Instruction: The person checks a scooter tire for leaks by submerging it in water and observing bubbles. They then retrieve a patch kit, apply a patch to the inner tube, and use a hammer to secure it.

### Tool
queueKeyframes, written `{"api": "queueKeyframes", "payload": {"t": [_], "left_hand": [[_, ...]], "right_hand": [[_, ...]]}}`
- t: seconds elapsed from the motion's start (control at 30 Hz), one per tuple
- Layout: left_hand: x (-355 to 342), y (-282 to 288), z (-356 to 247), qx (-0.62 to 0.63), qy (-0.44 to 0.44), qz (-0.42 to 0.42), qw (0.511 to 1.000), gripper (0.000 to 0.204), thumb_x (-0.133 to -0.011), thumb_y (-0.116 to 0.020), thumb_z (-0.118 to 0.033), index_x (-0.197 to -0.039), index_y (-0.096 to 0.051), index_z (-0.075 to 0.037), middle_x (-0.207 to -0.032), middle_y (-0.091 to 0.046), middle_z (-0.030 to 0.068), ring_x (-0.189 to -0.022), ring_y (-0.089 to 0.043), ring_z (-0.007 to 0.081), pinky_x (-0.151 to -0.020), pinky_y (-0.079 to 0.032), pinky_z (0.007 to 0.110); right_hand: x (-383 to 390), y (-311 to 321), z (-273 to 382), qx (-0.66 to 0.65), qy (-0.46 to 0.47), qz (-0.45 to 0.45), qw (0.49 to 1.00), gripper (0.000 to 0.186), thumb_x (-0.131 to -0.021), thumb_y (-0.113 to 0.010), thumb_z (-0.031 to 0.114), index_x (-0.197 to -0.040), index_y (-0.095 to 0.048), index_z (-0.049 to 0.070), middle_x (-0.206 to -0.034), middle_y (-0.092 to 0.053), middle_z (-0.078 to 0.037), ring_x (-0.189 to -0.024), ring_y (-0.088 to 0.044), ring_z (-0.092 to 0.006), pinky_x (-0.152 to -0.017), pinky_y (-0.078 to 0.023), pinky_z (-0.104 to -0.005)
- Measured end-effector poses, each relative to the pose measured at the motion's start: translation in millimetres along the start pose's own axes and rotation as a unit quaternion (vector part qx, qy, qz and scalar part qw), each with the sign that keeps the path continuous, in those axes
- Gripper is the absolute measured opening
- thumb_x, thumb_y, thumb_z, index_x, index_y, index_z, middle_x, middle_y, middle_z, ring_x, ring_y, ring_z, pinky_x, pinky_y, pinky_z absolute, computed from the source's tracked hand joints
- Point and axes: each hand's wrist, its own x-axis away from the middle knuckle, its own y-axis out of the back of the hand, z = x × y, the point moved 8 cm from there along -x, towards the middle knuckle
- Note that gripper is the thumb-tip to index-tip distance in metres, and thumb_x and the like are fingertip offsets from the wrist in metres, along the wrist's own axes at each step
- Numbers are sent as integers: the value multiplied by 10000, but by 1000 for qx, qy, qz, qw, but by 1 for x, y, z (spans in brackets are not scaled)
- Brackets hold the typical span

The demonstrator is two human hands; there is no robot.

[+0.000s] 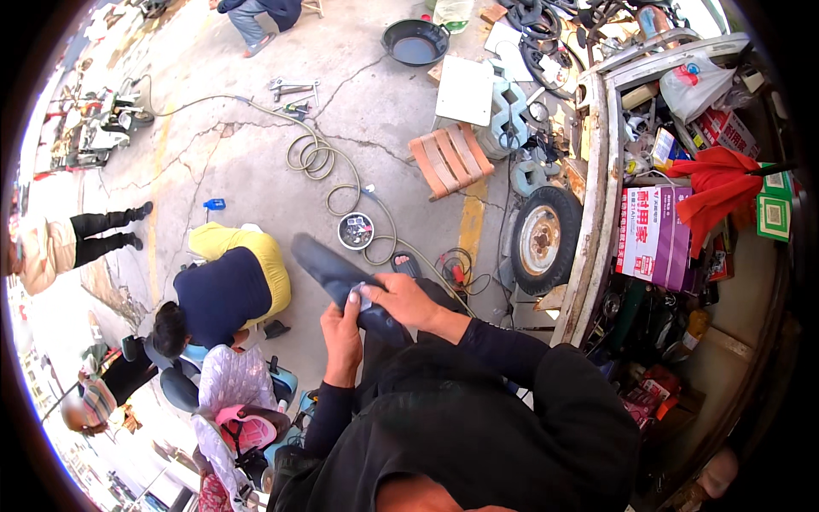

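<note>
A flattened black rubber inner tube [326, 263] lies across my lap, its rounded end pointing up and to the left. My left hand [342, 341] grips the tube's near edge, thumb on top. From the other side, my right hand [404, 300] closes on it, thumb and fingers pressing around a small pale patch [367, 300]. Both thumbs almost meet there, and they partly hide the patch. Just beyond the tube, a round bowl [355, 231] of small parts stands on the ground.
An air hose [341, 162] coils over the cracked concrete. To my right are a spare wheel [543, 241], a slatted stool [450, 160] and a cluttered cart [597, 213]. A crouching person [223, 290] works at left near a scooter [243, 427]. A black basin [415, 43] stands farther off.
</note>
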Motion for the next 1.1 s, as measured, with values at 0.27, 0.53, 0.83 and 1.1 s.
{"api": "queueKeyframes", "payload": {"t": [0.27, 0.53, 0.83, 1.1], "left_hand": [[23, -44, -69, 57, 158, 194, 967, 293, -968, -561, -259, -1114, -598, -8, -1003, -672, 31, -863, -627, 84, -797, -488, 247], [55, 7, -56, 89, 172, 291, 937, 369, -887, -692, -300, -1100, -623, -7, -992, -666, 35, -897, -619, 102, -809, -494, 273], [122, 52, -152, -120, -68, 258, 956, 201, -833, -713, -143, -966, -658, -2, -897, -656, 41, -849, -599, 106, -749, -482, 290], [87, -7, -219, -288, -126, 379, 871, 178, -862, -700, -168, -992, -687, -47, -957, -671, 98, -863, -642, 261, -774, -489, 366]], "right_hand": [[50, 5, 56, -323, -36, -81, 942, 343, -1031, -440, 272, -1056, -618, -20, -868, -630, -1, -783, -559, -47, -703, -473, -226], [73, -51, 111, -4, 123, -14, 992, 314, -977, -544, 297, -1025, -598, -9, -729, -616, -153, -649, -625, -240, -618, -471, -319], [85, -106, 211, 213, 201, 243, 925, 342, -860, -671, 405, -885, -623, 67, -690, -614, -128, -645, -612, -340, -574, -465, -403], [44, -63, 253, 142, 319, 344, 872, 265, -877, -657, 346, -889, -627, 83, -727, -614, -107, -678, -613, -322, -557, -479, -396]]}}
